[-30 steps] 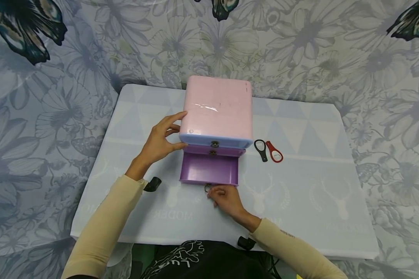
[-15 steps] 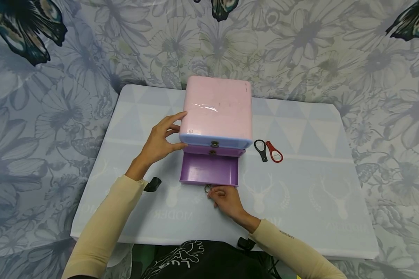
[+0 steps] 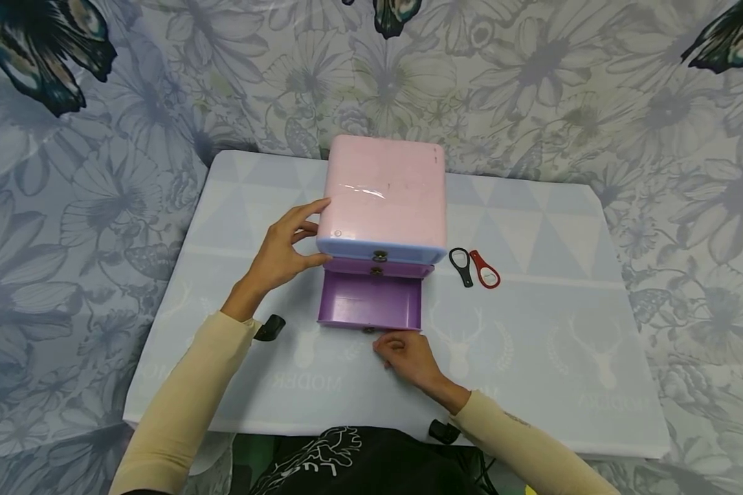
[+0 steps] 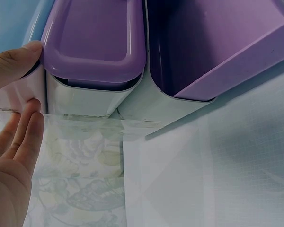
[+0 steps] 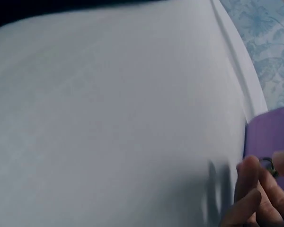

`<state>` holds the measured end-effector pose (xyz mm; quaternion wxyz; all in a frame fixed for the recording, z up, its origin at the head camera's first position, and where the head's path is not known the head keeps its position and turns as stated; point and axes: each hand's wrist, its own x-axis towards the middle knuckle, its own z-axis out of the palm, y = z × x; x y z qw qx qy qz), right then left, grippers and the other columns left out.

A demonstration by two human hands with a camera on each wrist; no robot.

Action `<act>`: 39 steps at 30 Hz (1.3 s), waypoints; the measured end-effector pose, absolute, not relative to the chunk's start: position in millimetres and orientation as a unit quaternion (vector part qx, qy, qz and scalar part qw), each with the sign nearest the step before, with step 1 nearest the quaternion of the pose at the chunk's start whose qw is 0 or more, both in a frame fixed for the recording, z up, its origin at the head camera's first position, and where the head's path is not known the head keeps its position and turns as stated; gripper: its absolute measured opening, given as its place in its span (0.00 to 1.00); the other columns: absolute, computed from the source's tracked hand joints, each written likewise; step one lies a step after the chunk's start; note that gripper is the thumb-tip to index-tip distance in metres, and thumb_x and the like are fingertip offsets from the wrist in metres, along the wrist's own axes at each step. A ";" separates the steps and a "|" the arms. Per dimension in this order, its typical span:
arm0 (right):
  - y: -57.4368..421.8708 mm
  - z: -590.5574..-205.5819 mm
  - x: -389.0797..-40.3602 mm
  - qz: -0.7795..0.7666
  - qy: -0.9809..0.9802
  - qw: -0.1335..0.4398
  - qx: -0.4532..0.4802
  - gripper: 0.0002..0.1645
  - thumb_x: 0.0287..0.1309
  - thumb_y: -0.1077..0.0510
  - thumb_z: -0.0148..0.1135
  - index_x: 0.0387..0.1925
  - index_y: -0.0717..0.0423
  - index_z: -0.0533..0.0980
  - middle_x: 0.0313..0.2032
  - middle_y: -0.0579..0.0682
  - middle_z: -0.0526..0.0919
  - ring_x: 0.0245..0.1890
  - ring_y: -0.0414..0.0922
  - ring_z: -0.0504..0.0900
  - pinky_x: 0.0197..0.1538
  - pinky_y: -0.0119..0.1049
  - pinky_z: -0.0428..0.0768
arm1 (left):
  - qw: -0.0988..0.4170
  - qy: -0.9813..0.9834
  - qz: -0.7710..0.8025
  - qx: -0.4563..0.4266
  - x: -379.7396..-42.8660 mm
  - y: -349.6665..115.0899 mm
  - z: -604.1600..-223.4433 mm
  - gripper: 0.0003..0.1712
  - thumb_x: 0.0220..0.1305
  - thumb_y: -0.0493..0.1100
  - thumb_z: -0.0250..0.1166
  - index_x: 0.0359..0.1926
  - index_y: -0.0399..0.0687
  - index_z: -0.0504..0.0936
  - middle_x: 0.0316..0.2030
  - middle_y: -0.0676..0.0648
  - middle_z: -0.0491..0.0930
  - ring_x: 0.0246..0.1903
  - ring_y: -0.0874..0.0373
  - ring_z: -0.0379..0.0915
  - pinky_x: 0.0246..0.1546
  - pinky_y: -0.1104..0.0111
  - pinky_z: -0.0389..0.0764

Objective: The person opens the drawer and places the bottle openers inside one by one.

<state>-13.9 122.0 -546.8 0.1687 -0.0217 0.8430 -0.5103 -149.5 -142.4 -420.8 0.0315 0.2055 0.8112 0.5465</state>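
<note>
Clothing [image 3: 402, 464], black with a white print, is at the near edge of the pale tabletop [image 3: 557, 385]. Of the two hands, the right hand [image 3: 408, 355] is nearer, before the right half of a pulled-out purple bottom drawer [image 3: 371, 302]; its fingers are loosely curled, thumb parted from them, beside the ring pull [image 3: 368, 331], and whether they touch it cannot be told. The drawer's glossy floor is in view, and tabletop runs from its front to the near edge. Beyond, the left hand [image 3: 280, 256], spread wide, rests against the left side of a pink cabinet [image 3: 383, 189], thumb at its front edge. The purple middle drawer [image 3: 405, 269] juts slightly beneath the blue top drawer [image 3: 414, 254]; the insides of both are hidden. Just right of the cabinet, a black loop-ended object [image 3: 467, 276] and a red loop-ended object [image 3: 479, 260] lie side by side, with broad tabletop further right. Past the far edge hangs a floral backdrop [image 3: 544, 103].
</note>
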 end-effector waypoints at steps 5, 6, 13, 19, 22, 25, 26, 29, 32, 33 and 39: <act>134.7 -539.1 -11.7 -0.514 0.840 0.169 -0.032 0.06 0.63 0.60 0.66 0.36 0.54 0.87 0.30 0.50 0.90 0.23 0.48 0.86 0.30 0.28 0.80 | 0.033 0.810 0.548 0.206 -149.0 -141.7 -419.7 0.54 0.48 0.23 0.76 0.75 0.51 0.65 0.67 0.40 0.67 0.53 0.43 0.76 0.66 0.49 0.73; 137.5 -537.9 -11.4 -0.515 0.840 0.169 -0.034 0.05 0.62 0.60 0.66 0.36 0.54 0.87 0.30 0.50 0.90 0.24 0.49 0.87 0.30 0.29 0.80 | 0.033 0.809 0.549 0.207 -149.1 -141.6 -419.7 0.54 0.47 0.23 0.76 0.75 0.51 0.65 0.67 0.40 0.67 0.53 0.43 0.76 0.66 0.49 0.73; 162.0 -532.7 -9.2 -0.507 0.844 0.172 -0.045 0.03 0.60 0.60 0.70 0.34 0.53 0.87 0.31 0.49 0.90 0.27 0.50 0.88 0.28 0.30 0.81 | 0.034 0.804 0.554 0.213 -148.0 -141.7 -420.4 0.54 0.48 0.22 0.75 0.75 0.50 0.65 0.67 0.39 0.67 0.53 0.42 0.76 0.66 0.49 0.74; 188.2 -528.7 -14.3 -0.472 0.862 0.182 -0.016 0.02 0.55 0.57 0.73 0.31 0.51 0.86 0.28 0.46 0.89 0.25 0.43 0.85 0.25 0.30 0.78 | 0.028 0.805 0.552 0.214 -147.9 -141.7 -419.7 0.54 0.47 0.22 0.75 0.75 0.50 0.65 0.66 0.39 0.67 0.53 0.42 0.76 0.66 0.48 0.74; 200.0 -528.2 -20.2 -0.462 0.869 0.179 0.009 0.05 0.53 0.56 0.75 0.31 0.51 0.86 0.27 0.46 0.88 0.24 0.41 0.84 0.24 0.31 0.76 | 0.029 0.805 0.553 0.213 -148.3 -141.8 -419.8 0.54 0.47 0.22 0.75 0.75 0.50 0.65 0.66 0.39 0.67 0.53 0.42 0.76 0.66 0.48 0.74; 209.9 -529.2 -28.8 -0.453 0.876 0.163 0.023 0.07 0.54 0.55 0.75 0.34 0.53 0.86 0.28 0.47 0.89 0.25 0.42 0.85 0.26 0.32 0.77 | 0.030 0.806 0.552 0.213 -148.9 -141.9 -420.8 0.54 0.48 0.23 0.75 0.75 0.51 0.65 0.67 0.39 0.67 0.53 0.43 0.76 0.66 0.48 0.74; 212.8 -529.4 -32.5 -0.451 0.878 0.155 0.028 0.09 0.54 0.54 0.74 0.35 0.53 0.85 0.29 0.48 0.89 0.25 0.42 0.85 0.26 0.32 0.78 | 0.029 0.806 0.551 0.213 -149.2 -142.0 -421.1 0.54 0.48 0.23 0.76 0.75 0.51 0.65 0.67 0.39 0.67 0.53 0.43 0.76 0.66 0.49 0.74; 221.0 -530.0 -43.8 -0.448 0.884 0.128 0.041 0.14 0.56 0.54 0.74 0.41 0.56 0.85 0.32 0.50 0.90 0.26 0.45 0.87 0.26 0.31 0.79 | 0.028 0.807 0.550 0.214 -149.2 -142.0 -421.5 0.54 0.48 0.23 0.76 0.75 0.51 0.65 0.66 0.40 0.67 0.53 0.43 0.76 0.65 0.49 0.74; 228.4 -530.1 -55.3 -0.448 0.886 0.102 0.056 0.17 0.57 0.53 0.73 0.45 0.58 0.84 0.35 0.53 0.90 0.29 0.49 0.89 0.26 0.30 0.79 | 0.028 0.806 0.551 0.213 -148.3 -141.8 -421.1 0.54 0.48 0.23 0.75 0.75 0.51 0.65 0.66 0.39 0.67 0.53 0.43 0.76 0.66 0.48 0.74; 230.7 -529.8 -58.9 -0.448 0.887 0.094 0.061 0.18 0.57 0.53 0.73 0.46 0.58 0.84 0.37 0.54 0.90 0.30 0.50 0.89 0.27 0.29 0.78 | 0.028 0.806 0.551 0.212 -147.8 -141.7 -420.5 0.54 0.48 0.23 0.75 0.75 0.51 0.65 0.66 0.39 0.67 0.53 0.42 0.75 0.66 0.48 0.74; 244.7 -532.5 -81.2 -0.432 0.896 0.053 0.083 0.20 0.57 0.51 0.73 0.47 0.57 0.84 0.41 0.56 0.90 0.31 0.51 0.90 0.27 0.28 0.78 | 0.030 0.809 0.550 0.207 -146.3 -141.1 -417.6 0.54 0.49 0.24 0.75 0.75 0.52 0.65 0.67 0.40 0.67 0.54 0.42 0.75 0.66 0.48 0.73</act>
